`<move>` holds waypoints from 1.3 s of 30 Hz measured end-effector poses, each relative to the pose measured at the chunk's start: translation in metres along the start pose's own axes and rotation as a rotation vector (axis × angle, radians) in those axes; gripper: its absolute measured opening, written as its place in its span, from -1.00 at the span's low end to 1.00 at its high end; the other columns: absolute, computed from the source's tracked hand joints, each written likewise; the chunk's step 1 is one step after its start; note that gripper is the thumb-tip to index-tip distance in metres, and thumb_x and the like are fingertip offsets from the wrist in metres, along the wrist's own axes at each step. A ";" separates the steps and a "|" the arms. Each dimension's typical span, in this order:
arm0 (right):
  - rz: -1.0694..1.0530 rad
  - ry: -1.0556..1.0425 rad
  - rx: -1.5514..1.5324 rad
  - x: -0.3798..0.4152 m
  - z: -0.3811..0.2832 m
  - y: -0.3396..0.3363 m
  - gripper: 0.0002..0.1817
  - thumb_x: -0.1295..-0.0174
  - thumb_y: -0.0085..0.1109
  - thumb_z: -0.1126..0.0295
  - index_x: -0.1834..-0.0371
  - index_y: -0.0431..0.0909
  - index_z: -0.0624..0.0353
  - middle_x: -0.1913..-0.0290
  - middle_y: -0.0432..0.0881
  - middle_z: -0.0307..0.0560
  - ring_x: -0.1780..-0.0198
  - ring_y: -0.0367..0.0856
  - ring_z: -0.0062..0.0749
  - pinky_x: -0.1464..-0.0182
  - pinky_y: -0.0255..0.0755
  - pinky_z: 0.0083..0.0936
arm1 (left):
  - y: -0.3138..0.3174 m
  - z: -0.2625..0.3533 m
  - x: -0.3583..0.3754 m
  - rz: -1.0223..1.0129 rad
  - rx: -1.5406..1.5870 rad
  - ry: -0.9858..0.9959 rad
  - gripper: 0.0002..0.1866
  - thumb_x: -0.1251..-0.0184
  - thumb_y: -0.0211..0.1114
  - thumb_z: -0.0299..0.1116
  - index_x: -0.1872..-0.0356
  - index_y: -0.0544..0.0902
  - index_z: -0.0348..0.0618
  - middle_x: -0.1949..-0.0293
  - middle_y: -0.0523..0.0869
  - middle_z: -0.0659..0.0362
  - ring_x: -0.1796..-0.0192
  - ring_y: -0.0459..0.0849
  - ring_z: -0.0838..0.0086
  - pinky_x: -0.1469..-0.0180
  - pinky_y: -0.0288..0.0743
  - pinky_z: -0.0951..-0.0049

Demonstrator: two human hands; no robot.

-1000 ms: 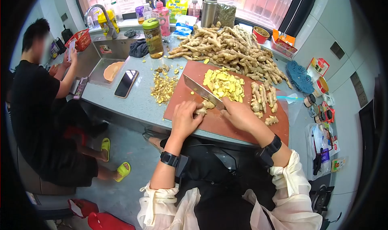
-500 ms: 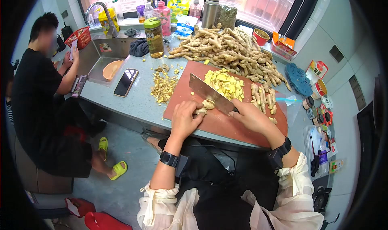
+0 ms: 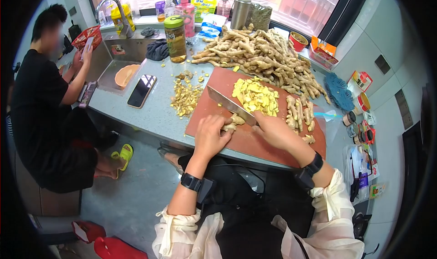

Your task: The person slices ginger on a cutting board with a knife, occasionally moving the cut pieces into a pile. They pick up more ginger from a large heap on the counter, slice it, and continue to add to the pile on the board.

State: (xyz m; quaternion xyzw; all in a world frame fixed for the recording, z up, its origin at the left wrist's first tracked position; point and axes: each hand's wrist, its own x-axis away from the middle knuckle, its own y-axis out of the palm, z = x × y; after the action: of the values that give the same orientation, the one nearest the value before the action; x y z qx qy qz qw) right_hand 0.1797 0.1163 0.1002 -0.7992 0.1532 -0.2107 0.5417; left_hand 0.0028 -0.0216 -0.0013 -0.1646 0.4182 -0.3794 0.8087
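My right hand [image 3: 274, 130] is closed around the handle of a broad-bladed cleaver [image 3: 229, 105], which slants to the upper left over a reddish-brown cutting board [image 3: 255, 143]. The fingers of my left hand [image 3: 210, 134] press a knobbly piece of ginger [image 3: 234, 122] on the board, just on the near side of the blade. Beyond the cleaver lies a heap of yellow ginger slices [image 3: 257, 96]. To the right are several whole ginger pieces [image 3: 296, 113], with a small ginger knob [image 3: 308, 139] closer to my right wrist.
A large ginger pile [image 3: 264, 54] covers the back of the counter. Ginger trimmings [image 3: 185, 97] lie left of the board, near a phone [image 3: 142, 91] and a green-lidded bottle [image 3: 175, 39]. The sink [image 3: 104, 79] is farther left, where a person [image 3: 43, 104] sits. Small jars [image 3: 353, 129] line the right.
The cleaver has come down toward the board, its blade shifting slightly left and lower. My left hand stays on the ginger. The seated person's feet have moved, and the view has shifted slightly.
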 end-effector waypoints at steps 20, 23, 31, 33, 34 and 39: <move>0.075 -0.040 -0.131 0.028 0.019 -0.011 -0.64 -0.49 0.18 0.23 -0.12 0.39 0.26 0.14 0.67 0.45 0.03 0.65 0.40 -0.01 0.48 0.13 | 0.000 0.002 0.001 0.009 0.000 -0.020 -0.75 -0.14 0.52 -0.31 0.15 0.77 -0.09 0.32 0.68 0.19 0.14 0.66 0.24 -0.04 0.44 0.21; 0.063 -0.039 -0.129 0.027 0.017 -0.012 -0.64 -0.49 0.17 0.23 -0.12 0.38 0.26 0.14 0.67 0.45 0.03 0.65 0.40 0.00 0.48 0.13 | -0.001 0.003 0.000 0.000 -0.007 -0.031 -0.76 -0.15 0.51 -0.31 0.17 0.75 -0.10 0.30 0.70 0.20 0.11 0.66 0.26 -0.05 0.44 0.21; 0.000 -0.006 -0.091 0.016 0.014 -0.006 -0.64 -0.49 0.17 0.24 -0.10 0.38 0.30 0.16 0.68 0.42 0.04 0.66 0.40 -0.01 0.50 0.12 | -0.002 0.005 -0.001 -0.015 -0.006 -0.034 -0.76 -0.14 0.52 -0.31 0.19 0.75 -0.10 0.30 0.70 0.21 0.12 0.66 0.25 -0.06 0.44 0.21; -0.008 0.030 -0.110 0.010 0.013 0.000 -0.63 -0.48 0.18 0.24 -0.10 0.38 0.31 0.13 0.67 0.42 0.02 0.66 0.38 -0.03 0.50 0.11 | -0.003 0.005 -0.001 -0.017 0.003 -0.030 -0.76 -0.14 0.52 -0.30 0.19 0.74 -0.11 0.28 0.70 0.21 0.11 0.65 0.24 -0.06 0.44 0.21; -0.011 0.028 -0.108 0.006 0.015 0.002 -0.63 -0.48 0.18 0.24 -0.10 0.38 0.31 0.13 0.67 0.42 0.02 0.66 0.38 -0.03 0.50 0.11 | -0.002 0.004 -0.001 -0.014 0.003 -0.033 -0.76 -0.14 0.52 -0.30 0.19 0.74 -0.11 0.28 0.70 0.21 0.11 0.65 0.24 -0.06 0.44 0.21; 0.040 0.001 -0.161 0.003 0.016 0.003 -0.62 -0.47 0.20 0.23 -0.13 0.41 0.30 0.06 0.67 0.43 -0.05 0.64 0.36 -0.07 0.50 0.07 | 0.000 0.002 0.000 0.009 0.008 -0.015 -0.74 -0.15 0.52 -0.29 0.14 0.77 -0.09 0.32 0.68 0.18 0.15 0.66 0.24 -0.02 0.42 0.23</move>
State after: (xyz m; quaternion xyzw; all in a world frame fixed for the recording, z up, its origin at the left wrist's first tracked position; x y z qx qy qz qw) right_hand 0.1902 0.1270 0.0923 -0.8369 0.1860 -0.1872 0.4796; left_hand 0.0046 -0.0218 0.0004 -0.1623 0.4113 -0.3764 0.8141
